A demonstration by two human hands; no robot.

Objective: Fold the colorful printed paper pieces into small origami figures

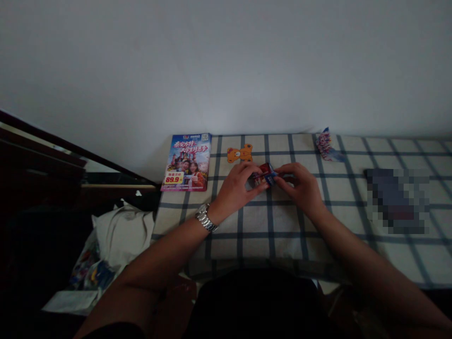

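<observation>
A small red-and-blue printed packet (pixel 267 174) is between my hands, just over the checked tablecloth (pixel 254 221). My left hand (pixel 243 182) grips its left side between thumb and fingers, with a silver watch (pixel 205 217) on that wrist. At the packet's right end, my right hand (pixel 298 185) pinches the edge with thumb and forefinger. Whether the packet is a box or folded paper, I cannot make out. Just beyond my left hand lies a flat orange bear figure (pixel 240 153).
A stack of printed flyers (pixel 187 162) lies at the table's left end. A crumpled colourful wrapper (pixel 325 145) sits near the wall (pixel 226 66). Farther right is a dark, pixelated flat object (pixel 395 200). Bags (pixel 123 233) stand below on the left.
</observation>
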